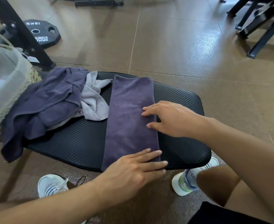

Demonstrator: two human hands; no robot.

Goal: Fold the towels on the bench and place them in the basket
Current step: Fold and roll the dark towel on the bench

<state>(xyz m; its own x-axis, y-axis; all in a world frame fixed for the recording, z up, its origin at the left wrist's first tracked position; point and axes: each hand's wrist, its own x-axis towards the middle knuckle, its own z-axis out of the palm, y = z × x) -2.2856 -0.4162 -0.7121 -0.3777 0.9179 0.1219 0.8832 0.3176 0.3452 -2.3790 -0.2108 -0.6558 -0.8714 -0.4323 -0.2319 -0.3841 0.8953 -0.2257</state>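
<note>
Plainly a gym. Beyond the left grip (131,173) and right grip (170,118), a black ribbed padded tabletop (78,143) of the workout kind. Farther off to the left, a black angular weight plate with white lettering (42,33) flat on the brown tiled floor (165,46), beside a black slanted steel frame leg (20,33). Far right, more black metal equipment legs (262,29).

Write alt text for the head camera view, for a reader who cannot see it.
A person's left hand and right hand press flat on a purple towel folded into a long strip across a black padded bench. Left of it lies a heap of unfolded dark blue and grey towels, beside a lined woven basket; a weight plate lies on the tiled floor beyond.
</note>
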